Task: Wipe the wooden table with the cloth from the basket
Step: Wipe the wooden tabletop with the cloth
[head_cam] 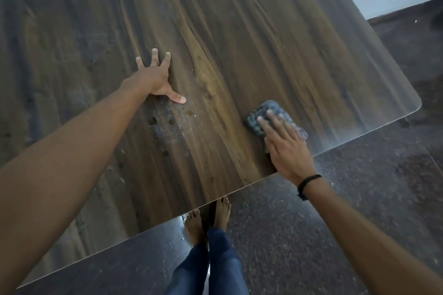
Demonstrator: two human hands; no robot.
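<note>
- Head view: gray cloth is lying on the wooden table, near its rt front corner.
- The rt hand is pressing flat on it, fingers straight.
- The left hand is resting on the table, fingers spread apart.

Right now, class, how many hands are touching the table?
2: the left hand lies spread flat mid-way across the table; the right hand presses the cloth near the right corner. Neither is hidden.
</note>
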